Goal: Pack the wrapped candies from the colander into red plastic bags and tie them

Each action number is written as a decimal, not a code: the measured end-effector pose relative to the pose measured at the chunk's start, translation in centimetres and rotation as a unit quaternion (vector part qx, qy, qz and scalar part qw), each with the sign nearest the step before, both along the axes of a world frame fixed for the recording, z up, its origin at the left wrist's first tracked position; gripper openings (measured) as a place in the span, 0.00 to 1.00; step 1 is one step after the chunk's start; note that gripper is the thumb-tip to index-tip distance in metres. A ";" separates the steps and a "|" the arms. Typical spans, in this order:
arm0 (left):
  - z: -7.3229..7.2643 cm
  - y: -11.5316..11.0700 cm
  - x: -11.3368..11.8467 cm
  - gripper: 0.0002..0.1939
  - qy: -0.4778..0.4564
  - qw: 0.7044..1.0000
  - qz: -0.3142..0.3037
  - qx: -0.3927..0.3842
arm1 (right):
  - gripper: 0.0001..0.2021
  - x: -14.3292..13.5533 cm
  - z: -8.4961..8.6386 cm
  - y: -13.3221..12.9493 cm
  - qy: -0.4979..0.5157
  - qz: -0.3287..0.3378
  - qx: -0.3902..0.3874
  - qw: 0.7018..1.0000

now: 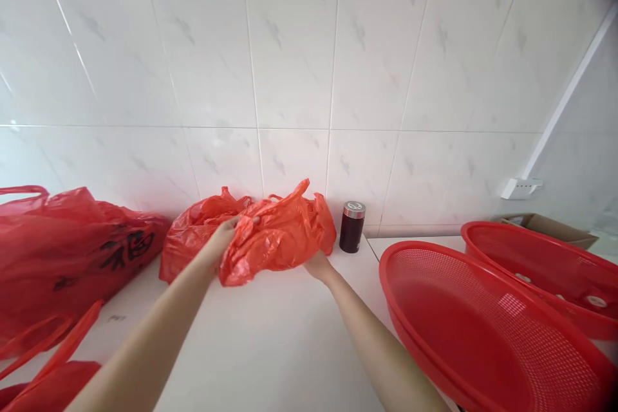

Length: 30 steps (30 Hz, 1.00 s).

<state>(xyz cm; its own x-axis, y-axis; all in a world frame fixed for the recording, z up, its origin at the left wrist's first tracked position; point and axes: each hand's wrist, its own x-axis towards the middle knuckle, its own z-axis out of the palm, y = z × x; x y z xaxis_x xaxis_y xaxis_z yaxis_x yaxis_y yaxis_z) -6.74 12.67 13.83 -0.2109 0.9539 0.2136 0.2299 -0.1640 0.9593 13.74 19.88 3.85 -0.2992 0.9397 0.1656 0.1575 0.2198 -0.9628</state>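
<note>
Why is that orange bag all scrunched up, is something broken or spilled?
Nothing looks broken or spilled. The orange plastic bag is crumpled only because the left hand grips its top and the right hand holds its lower edge. The dark jar beside it stands upright with its lid on.

Both forearms are bare, with no sleeve reaching into view. The left hand (223, 236) at 11 o'clock and the right hand (318, 265) at 1 o'clock are ungloved, wrists unadorned.

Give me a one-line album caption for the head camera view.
Both hands, left hand and right hand, grip a crumpled red plastic bag on a white counter.
</note>
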 end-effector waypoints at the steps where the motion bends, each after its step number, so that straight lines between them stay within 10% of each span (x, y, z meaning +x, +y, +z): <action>1: -1.8 -0.2 0.6 0.21 -0.019 1.000 0.010 0.009 | 0.23 0.0 0.0 -0.8 0.032 0.000 -0.011 0.999; 8: -10.9 -1.9 8.0 0.17 -0.007 0.996 0.069 0.056 | 0.29 1.7 -0.9 -9.8 0.216 0.036 -0.031 0.975; 11: -9.7 -1.6 8.6 0.15 0.060 0.993 0.086 0.061 | 0.23 3.9 -1.8 -12.4 0.199 0.002 -0.032 0.979; 16: -2.4 3.9 6.1 0.20 0.152 0.960 0.203 0.122 | 0.18 7.4 -2.7 -14.8 0.177 -0.061 -0.070 0.980; 20: 1.0 7.8 6.6 0.18 0.264 0.947 0.138 0.117 | 0.20 8.3 -1.7 -15.8 0.180 -0.062 -0.051 0.980; 26: -2.1 1.2 11.0 0.19 0.330 0.936 -0.033 0.115 | 0.21 9.6 -0.9 -16.3 0.060 -0.081 0.016 0.995; 30: -5.4 -4.5 13.5 0.21 0.206 0.960 -0.191 0.005 | 0.21 9.4 -1.0 -17.2 -0.056 -0.065 0.119 0.989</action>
